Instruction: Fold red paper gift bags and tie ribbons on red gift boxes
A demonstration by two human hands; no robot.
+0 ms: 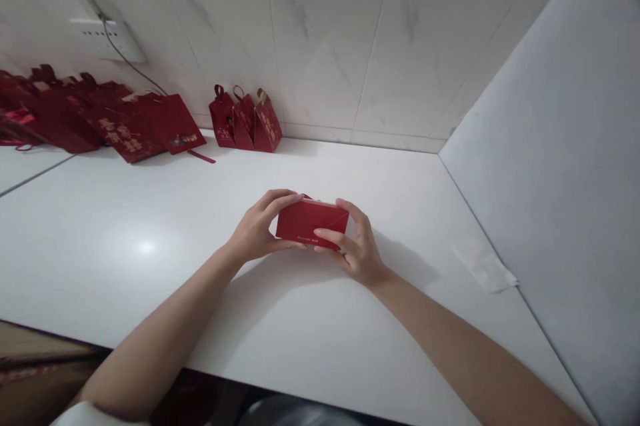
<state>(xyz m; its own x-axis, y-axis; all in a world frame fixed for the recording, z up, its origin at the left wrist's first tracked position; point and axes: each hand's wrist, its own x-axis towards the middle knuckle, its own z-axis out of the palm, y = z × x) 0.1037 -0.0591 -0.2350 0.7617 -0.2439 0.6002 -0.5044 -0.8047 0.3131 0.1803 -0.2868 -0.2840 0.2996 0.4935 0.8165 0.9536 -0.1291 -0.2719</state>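
Between my two hands is a small red paper box (pixel 295 221), with small pale lettering near its lower edge and a crease across its right end. My left hand (pixel 260 226) grips the box's left side, fingers along the top edge and thumb below. On the right, my right hand (pixel 357 246) holds the other end, with one finger at the top corner and others against the near face. A thin white edge shows along the top of the box. Its far side and underside are hidden.
Three small red gift boxes with loop handles (pixel 245 121) stand against the tiled wall. Left of them lie several red gift bags (pixel 135 123) under a wall socket (pixel 107 39). A white tissue (pixel 485 266) lies on the white table (pixel 310 339) beside the right partition (pixel 560 166).
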